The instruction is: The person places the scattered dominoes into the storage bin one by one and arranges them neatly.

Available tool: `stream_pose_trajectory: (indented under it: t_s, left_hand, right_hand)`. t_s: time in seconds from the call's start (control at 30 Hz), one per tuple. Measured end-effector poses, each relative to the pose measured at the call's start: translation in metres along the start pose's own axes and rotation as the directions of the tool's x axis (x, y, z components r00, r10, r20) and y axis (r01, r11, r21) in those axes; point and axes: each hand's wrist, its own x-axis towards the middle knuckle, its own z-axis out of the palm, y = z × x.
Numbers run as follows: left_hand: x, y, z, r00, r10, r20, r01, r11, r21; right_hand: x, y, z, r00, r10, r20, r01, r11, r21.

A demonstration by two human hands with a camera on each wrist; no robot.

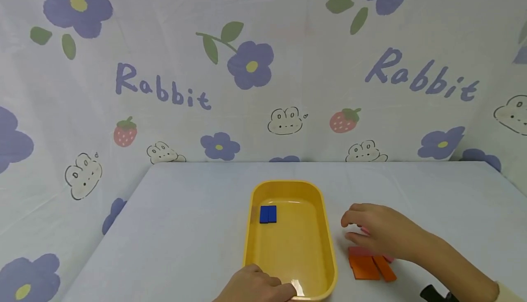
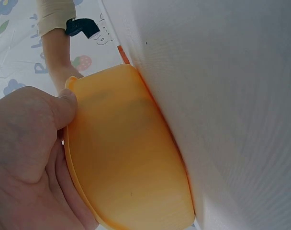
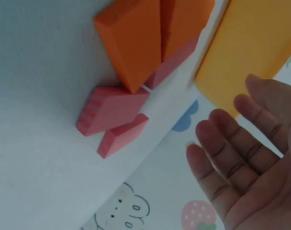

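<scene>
A yellow tray [image 1: 290, 251] stands on the table, with two dark blue blocks [image 1: 268, 214] side by side near its far left corner. My left hand [image 1: 260, 285] grips the tray's near rim, its thumb [image 2: 65, 108] over the edge. To the right of the tray, my right hand [image 1: 380, 229] hovers over a group of flat blocks, fingers spread and loosely bent, palm bare in the right wrist view. Orange blocks [image 1: 364, 267] lie nearest me in that group. Pink blocks [image 3: 114, 111] lie beside them, partly hidden under the hand in the head view.
White cloth covers the table [image 1: 185, 229]. Behind it hangs a patterned curtain [image 1: 304, 73] with flowers, rabbits and strawberries. A black device [image 1: 438, 293] is at the right wrist, near the cream sleeve [image 1: 505, 293].
</scene>
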Motion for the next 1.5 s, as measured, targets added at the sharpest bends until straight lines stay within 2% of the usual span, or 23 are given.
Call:
stream_pose_trajectory:
  t_s: [0.3, 0.4, 0.63, 0.8, 0.97, 1.03, 1.23, 1.5]
  left_hand:
    - [-0.001, 0.000, -0.001, 1.000, -0.015, 0.024, 0.016, 0.999, -0.040]
    - [-0.001, 0.000, -0.001, 1.000, -0.013, 0.020, 0.014, 0.999, -0.034]
    - [0.001, 0.001, -0.002, 0.998, -0.023, 0.065, 0.024, 0.999, -0.025]
    - [0.001, 0.001, -0.002, 0.998, -0.019, 0.065, 0.021, 0.999, -0.027]
    - [0.001, 0.001, -0.002, 0.998, -0.019, 0.066, 0.021, 0.999, -0.028]
    - [0.000, 0.001, -0.002, 0.997, -0.019, 0.070, 0.021, 0.999, -0.036]
    - [0.001, 0.001, -0.003, 0.994, -0.033, 0.103, 0.039, 0.998, -0.055]
    - [0.001, 0.001, -0.003, 0.996, -0.030, 0.084, 0.033, 0.999, -0.038]
  right_hand:
    - [-0.010, 0.005, 0.017, 0.994, 0.105, 0.029, -0.103, 0.993, -0.056]
    - [-0.012, 0.001, 0.023, 0.988, 0.154, 0.031, -0.152, 0.985, -0.080]
    - [-0.010, -0.009, 0.030, 0.964, 0.262, 0.047, -0.254, 0.959, -0.124]
    - [-0.009, -0.014, 0.034, 0.959, 0.283, 0.028, -0.276, 0.949, -0.153]
    - [-0.010, -0.014, 0.036, 0.974, 0.225, -0.026, -0.226, 0.958, -0.174]
    - [-0.009, -0.014, 0.036, 0.974, 0.226, -0.026, -0.227, 0.959, -0.169]
    - [-0.008, -0.016, 0.037, 0.952, 0.306, 0.016, -0.299, 0.937, -0.179]
    - [-0.009, -0.022, 0.037, 0.936, 0.349, 0.037, -0.334, 0.918, -0.212]
